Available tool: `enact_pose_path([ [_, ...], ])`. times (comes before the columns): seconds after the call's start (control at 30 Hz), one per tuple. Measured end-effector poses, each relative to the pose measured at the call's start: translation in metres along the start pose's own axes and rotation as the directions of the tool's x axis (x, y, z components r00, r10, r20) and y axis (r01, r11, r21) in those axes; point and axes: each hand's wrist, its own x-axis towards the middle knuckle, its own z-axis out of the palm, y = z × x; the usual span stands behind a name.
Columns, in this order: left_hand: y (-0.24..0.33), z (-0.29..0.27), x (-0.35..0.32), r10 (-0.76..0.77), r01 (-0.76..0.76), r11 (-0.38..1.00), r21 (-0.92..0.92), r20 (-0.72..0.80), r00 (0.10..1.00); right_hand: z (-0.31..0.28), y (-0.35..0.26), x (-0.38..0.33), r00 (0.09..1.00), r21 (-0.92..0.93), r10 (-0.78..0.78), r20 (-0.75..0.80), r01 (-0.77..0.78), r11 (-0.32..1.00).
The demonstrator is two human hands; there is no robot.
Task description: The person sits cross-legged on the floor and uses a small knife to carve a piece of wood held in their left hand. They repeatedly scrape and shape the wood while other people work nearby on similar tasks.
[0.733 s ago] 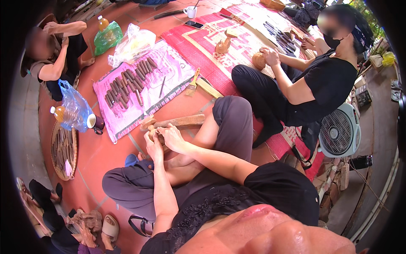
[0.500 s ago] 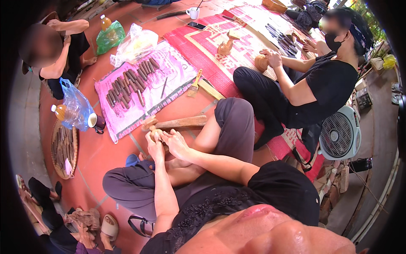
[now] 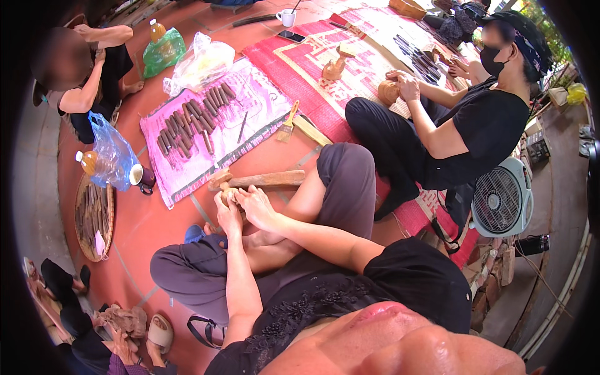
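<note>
A pale brown wooden carving (image 3: pixel 220 180) with a wide end and a rounded body stands out past my fingertips, above my crossed legs. My left hand (image 3: pixel 229 216) is closed around its near part. From the right, my right hand (image 3: pixel 257 207) is closed with its fingertips pressed to the same piece; any small tool between them is hidden. Just beyond my hands a wooden mallet (image 3: pixel 272 179) lies on the tiles, partly behind the carving. Farther off, several dark-handled carving tools (image 3: pixel 187 125) lie in rows on a pink cloth (image 3: pixel 247 87).
A flat brush (image 3: pixel 289 122) lies between the cloth and a red mat (image 3: pixel 265 53). On the right a person (image 3: pixel 462 119) works a round wooden piece, near a fan (image 3: pixel 502 199). Another person (image 3: pixel 94 81) sits at far left. A basket of tools (image 3: pixel 94 215) stands at left.
My right hand has shifted slightly up and left along the carving. My left hand keeps its grip with hardly any movement.
</note>
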Motion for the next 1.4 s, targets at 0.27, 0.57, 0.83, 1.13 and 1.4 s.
enact_pose_path([
  [0.27, 0.003, -0.002, -0.002, -0.068, 0.07, 0.996, -0.048, 0.041, 0.997, -0.003, -0.007, -0.013, 0.999, -0.005, -0.024, -0.039, 0.024, 1.0],
  [0.57, 0.004, -0.001, -0.002, -0.026, 0.027, 0.999, -0.044, 0.022, 0.999, 0.005, 0.009, 0.005, 0.995, 0.061, -0.032, -0.092, 0.038, 0.997],
  [0.83, -0.002, -0.002, 0.0, -0.028, 0.028, 1.0, -0.007, 0.012, 1.0, -0.002, -0.004, -0.002, 0.999, -0.004, -0.001, 0.033, 0.001, 1.0],
  [1.13, 0.008, -0.004, -0.002, -0.054, 0.055, 0.997, -0.046, 0.037, 0.998, 0.003, -0.003, -0.017, 1.0, -0.002, 0.008, 0.023, -0.008, 1.0],
  [1.4, 0.008, -0.001, 0.0, -0.026, 0.027, 0.998, -0.055, 0.024, 0.999, 0.009, 0.012, 0.009, 0.996, 0.146, 0.039, -0.085, -0.026, 0.989],
])
